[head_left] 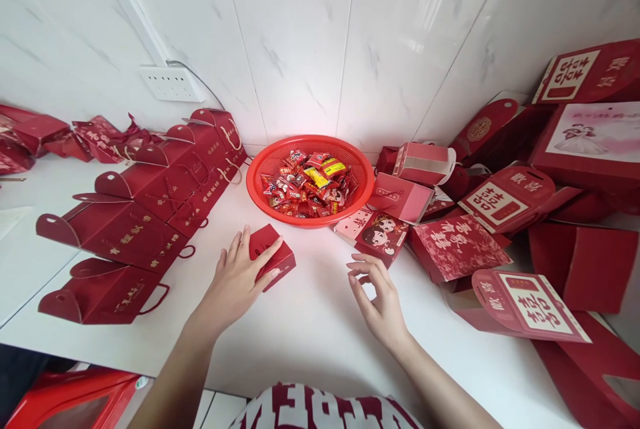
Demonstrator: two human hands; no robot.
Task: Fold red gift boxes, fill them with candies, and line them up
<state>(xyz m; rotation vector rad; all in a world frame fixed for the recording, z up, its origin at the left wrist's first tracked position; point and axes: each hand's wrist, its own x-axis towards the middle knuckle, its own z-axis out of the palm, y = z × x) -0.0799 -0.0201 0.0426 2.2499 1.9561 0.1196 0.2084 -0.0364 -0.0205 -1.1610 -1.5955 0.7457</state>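
Under my left hand (239, 277) lies a small red gift box (283, 263), flat on the white table. The fingers of that hand are spread across its top, and the thumb rests near its front edge. My right hand (378, 295) hovers to the right, apart from the box, with its fingers loosely curled and nothing between them. Behind both hands stands a round red plastic basket (257, 195) of small wrapped candies (320, 179). A box with cartoon figures (376, 232) lies just beyond my right fingertips.
Dark red handled boxes (135, 232) stand in rows on the left. Assorted red boxes (463, 245) are heaped on the right. A power strip (170, 84) with a cable is on the tiled wall. A red stool (75, 397) shows at lower left.
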